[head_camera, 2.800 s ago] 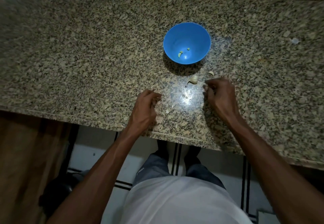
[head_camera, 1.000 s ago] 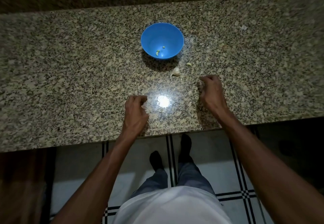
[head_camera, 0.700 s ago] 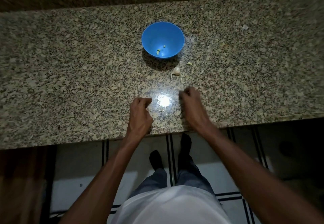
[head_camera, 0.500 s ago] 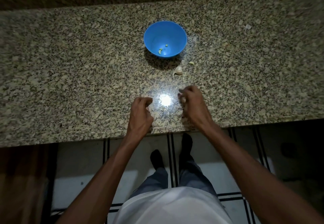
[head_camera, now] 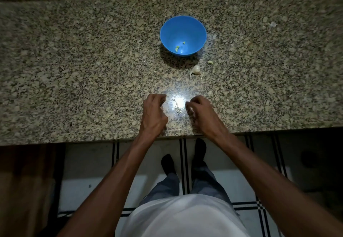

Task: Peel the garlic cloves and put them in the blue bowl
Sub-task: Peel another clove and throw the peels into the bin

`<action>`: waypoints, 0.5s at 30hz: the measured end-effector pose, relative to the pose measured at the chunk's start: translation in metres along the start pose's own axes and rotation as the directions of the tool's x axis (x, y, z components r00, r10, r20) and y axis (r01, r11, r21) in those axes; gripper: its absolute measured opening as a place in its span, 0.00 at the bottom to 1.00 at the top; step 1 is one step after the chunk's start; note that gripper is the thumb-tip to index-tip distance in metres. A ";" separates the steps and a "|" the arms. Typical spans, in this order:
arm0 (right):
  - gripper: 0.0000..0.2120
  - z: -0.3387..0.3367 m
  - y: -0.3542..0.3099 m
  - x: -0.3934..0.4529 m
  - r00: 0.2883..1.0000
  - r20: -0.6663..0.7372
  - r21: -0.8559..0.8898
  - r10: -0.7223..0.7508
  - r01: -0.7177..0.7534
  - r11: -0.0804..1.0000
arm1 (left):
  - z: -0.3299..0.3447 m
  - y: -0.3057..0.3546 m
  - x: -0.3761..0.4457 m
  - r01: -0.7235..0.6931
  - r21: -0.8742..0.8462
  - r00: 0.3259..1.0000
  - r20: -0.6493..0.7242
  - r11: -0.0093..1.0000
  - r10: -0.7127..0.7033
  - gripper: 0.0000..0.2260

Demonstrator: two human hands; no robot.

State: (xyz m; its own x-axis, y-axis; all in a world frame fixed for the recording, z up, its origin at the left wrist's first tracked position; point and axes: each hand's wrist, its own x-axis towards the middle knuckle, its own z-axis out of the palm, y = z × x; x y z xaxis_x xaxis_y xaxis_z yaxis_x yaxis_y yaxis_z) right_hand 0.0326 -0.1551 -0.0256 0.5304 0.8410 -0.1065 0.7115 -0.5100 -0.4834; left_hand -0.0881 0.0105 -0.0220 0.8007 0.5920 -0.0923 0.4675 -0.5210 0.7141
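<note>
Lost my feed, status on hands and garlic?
Both hands curled at counter edge; right hand seems to pinch something pale, left hand unclear. Two pieces in blue bowl. Unpeeled clove waiting beside it. Nothing blocking.

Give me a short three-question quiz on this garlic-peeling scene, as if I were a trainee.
1. True or false: the blue bowl already holds small pale pieces.
2. Which lies nearer the bowl: A) the whole garlic clove, or B) the small garlic bit to its right?
3. Fill in: both the left hand and the right hand are over the granite ____, near its front edge.

Key: 1 true; 2 B, though it is close; 3 counter.
</note>
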 end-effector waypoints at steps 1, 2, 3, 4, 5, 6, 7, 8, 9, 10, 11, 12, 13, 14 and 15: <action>0.13 0.001 0.009 0.000 0.999 -0.041 -0.037 0.031 -0.033 0.999 | 0.000 0.000 0.001 -0.008 0.050 1.000 0.027 0.999 0.007 0.27; 0.15 0.001 0.014 -0.001 0.988 -0.114 -0.029 0.103 -0.107 0.994 | 0.000 -0.002 0.003 -0.016 0.104 0.998 0.066 0.994 0.009 0.29; 0.16 -0.001 0.014 -0.004 0.981 -0.103 0.019 0.167 -0.166 0.986 | 0.000 0.000 0.003 -0.037 0.147 0.994 0.110 0.988 0.021 0.31; 0.15 -0.003 0.009 -0.008 0.975 -0.070 0.079 0.211 -0.205 0.975 | 0.001 0.001 0.003 -0.076 0.177 0.986 0.160 0.981 0.047 0.31; 0.12 -0.006 -0.004 -0.012 0.967 -0.055 0.106 0.248 -0.241 0.965 | 0.003 0.003 0.001 -0.123 0.191 0.973 0.215 0.974 0.081 0.31; 0.09 -0.004 -0.014 -0.016 0.963 -0.041 0.160 0.265 -0.255 0.954 | 0.004 0.005 -0.001 -0.164 0.185 0.957 0.270 0.969 0.111 0.30; 0.09 0.001 -0.024 -0.019 0.969 -0.031 0.147 0.246 -0.239 0.960 | 0.005 0.006 -0.003 -0.191 0.167 0.939 0.319 0.967 0.130 0.30; 0.11 0.004 -0.031 -0.021 0.977 -0.028 0.125 0.210 -0.205 0.971 | 0.006 0.007 -0.004 -0.205 0.147 0.926 0.348 0.968 0.144 0.29; 0.13 0.006 -0.034 -0.022 0.983 -0.032 0.127 0.179 -0.174 0.977 | 0.005 0.008 -0.005 -0.209 0.134 0.921 0.361 0.969 0.149 0.28; 0.14 0.005 -0.035 -0.021 0.984 -0.030 0.146 0.177 -0.171 0.974 | 0.004 0.008 -0.005 -0.210 0.133 0.920 0.363 0.969 0.149 0.28; 0.13 0.001 -0.035 -0.020 0.978 -0.028 0.191 0.207 -0.198 0.961 | 0.002 0.008 -0.006 -0.208 0.143 0.923 0.356 0.968 0.146 0.28; 0.13 -0.001 -0.033 -0.018 0.973 -0.026 0.216 0.228 -0.217 0.952 | 0.000 0.007 -0.005 -0.204 0.157 0.924 0.356 0.966 0.138 0.30; 0.13 -0.005 -0.034 -0.019 0.967 -0.013 0.234 0.255 -0.245 0.941 | -0.002 0.007 -0.004 -0.203 0.166 0.924 0.360 0.965 0.133 0.32; 0.15 -0.005 -0.033 -0.019 0.963 0.004 0.224 0.268 -0.262 0.939 | -0.003 0.006 -0.002 -0.206 0.167 0.921 0.367 0.964 0.134 0.32; 0.15 -0.005 -0.034 -0.019 0.964 0.016 0.209 0.264 -0.262 0.942 | -0.004 0.007 0.000 -0.222 0.167 0.916 0.373 0.961 0.147 0.31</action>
State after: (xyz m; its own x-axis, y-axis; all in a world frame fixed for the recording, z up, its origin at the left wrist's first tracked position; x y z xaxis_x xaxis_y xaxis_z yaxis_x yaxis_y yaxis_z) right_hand 0.0003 -0.1546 -0.0023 0.6923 0.6791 -0.2442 0.4350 -0.6627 -0.6096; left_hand -0.0863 0.0095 -0.0145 0.9419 0.2368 -0.2383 0.3341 -0.7344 0.5908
